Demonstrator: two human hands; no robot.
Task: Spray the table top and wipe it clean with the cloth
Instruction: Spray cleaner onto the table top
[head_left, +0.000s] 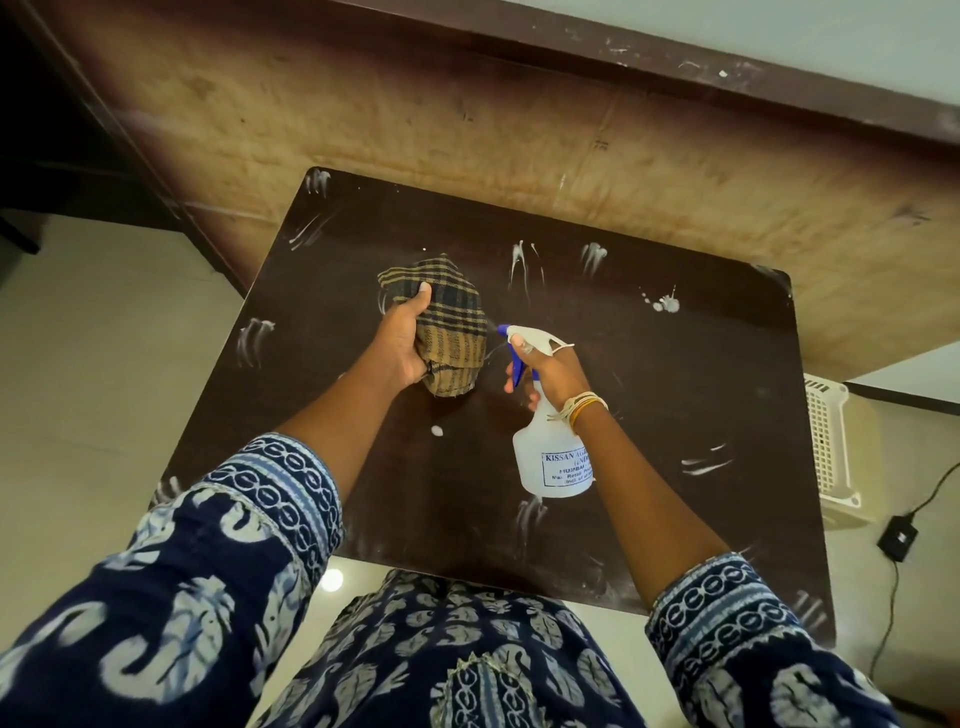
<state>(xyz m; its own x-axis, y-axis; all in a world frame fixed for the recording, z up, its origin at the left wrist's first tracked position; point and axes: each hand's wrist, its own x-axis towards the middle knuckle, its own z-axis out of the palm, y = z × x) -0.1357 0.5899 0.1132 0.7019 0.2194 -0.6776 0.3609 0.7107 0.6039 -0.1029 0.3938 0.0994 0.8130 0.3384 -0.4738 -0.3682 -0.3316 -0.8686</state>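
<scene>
While the whole job is only two tools and one surface, here's how each bit looks like it'll handle, biggest first:

Counter: dark brown top (649, 415), rigid and flat, streaked with white smears and dried splats near the corners and far edge. Probably smooth enough that the cloth glides once it's wet, and the crusty spots likely need extra rubbing.

Spray bottle: translucent white plastic (553, 457) with a printed label, held in the air over the right-middle of the counter, nozzle pointing left towards the cloth. Can't tell how full it is, so weight is a guess. Looks light and a bit squeezy. Best held at the neck under the trigger head, not the round belly, which could get slippery when wet.

Cloth: checked brown and dark fabric (452, 332), bunched into a wad at the middle of the counter; whether it's touching the top or held just above it, I can't tell. Soft, floppy, no risk of breaking; wadded up it gives a decent pad to push with.

Left hand: grip (402, 338) is wrapped round the cloth, thumb on top.

Right hand: grip (550, 371) is clamped on the bottle neck, fingers curled round the blue trigger.
</scene>
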